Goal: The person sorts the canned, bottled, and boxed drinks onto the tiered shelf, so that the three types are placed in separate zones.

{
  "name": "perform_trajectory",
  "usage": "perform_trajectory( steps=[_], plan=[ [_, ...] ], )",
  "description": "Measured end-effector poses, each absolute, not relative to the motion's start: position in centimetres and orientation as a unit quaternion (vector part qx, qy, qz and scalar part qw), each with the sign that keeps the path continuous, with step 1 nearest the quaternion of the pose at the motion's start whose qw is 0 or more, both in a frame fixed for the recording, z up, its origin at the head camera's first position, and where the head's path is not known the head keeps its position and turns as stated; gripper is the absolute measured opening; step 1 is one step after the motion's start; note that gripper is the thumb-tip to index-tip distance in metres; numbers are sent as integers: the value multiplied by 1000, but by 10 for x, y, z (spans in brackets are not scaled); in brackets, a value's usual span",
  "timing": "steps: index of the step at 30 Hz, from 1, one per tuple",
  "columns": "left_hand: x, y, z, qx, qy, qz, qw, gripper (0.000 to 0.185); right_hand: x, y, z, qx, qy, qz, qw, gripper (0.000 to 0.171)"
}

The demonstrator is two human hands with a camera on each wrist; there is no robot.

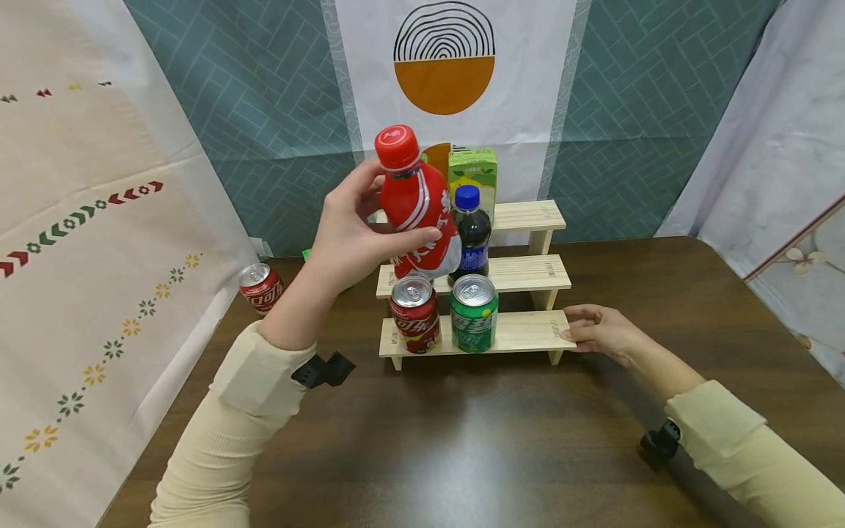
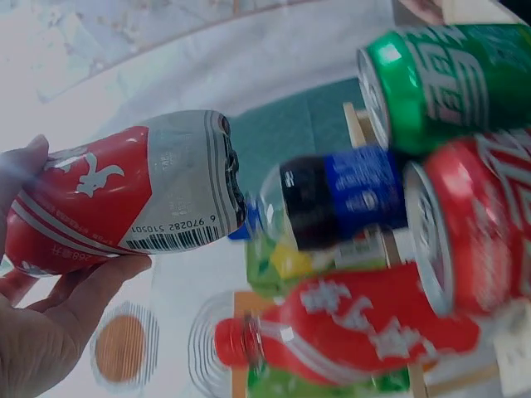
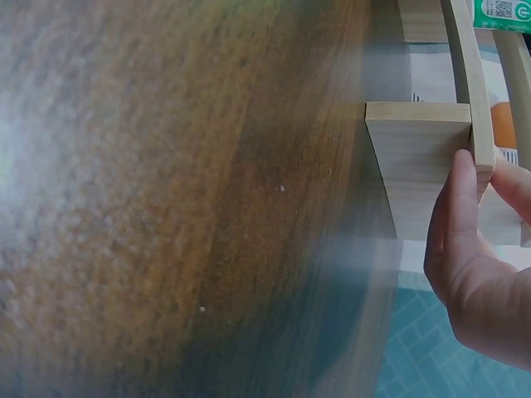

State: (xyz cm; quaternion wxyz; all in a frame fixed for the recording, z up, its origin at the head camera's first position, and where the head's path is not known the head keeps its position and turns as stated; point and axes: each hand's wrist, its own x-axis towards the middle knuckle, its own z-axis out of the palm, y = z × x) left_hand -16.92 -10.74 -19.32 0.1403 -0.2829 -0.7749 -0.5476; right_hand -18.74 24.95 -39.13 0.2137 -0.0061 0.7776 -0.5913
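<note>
My left hand [image 1: 350,238] grips a red-capped red soda bottle [image 1: 417,209] in the air, in front of the middle step of a three-step wooden rack [image 1: 528,331]. In the left wrist view the fingers [image 2: 50,332] wrap the bottle [image 2: 124,203], and a second red bottle [image 2: 357,327] shows behind it. A red can [image 1: 414,314] and a green can [image 1: 473,302] stand on the lowest step. A dark bottle with a blue cap [image 1: 470,236] is on the middle step, a green carton [image 1: 472,172] on top. My right hand [image 1: 597,330] holds the lowest step's right end, thumb [image 3: 460,207] against the wood [image 3: 419,157].
Another red can [image 1: 261,287] stands on the brown table [image 1: 462,440] at the far left, near the cloth wall. Patterned backdrops close in the left, back and right sides. A small green thing [image 1: 306,254] peeks out behind my left wrist.
</note>
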Motion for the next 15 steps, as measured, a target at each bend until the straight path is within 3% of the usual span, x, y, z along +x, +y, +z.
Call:
perform_trajectory(
  steps=[15],
  plan=[
    [-193, -26, -194, -316, -776, -540, 80, 64, -187, 250, -391, -8, 776, -594, 212, 71]
  ],
)
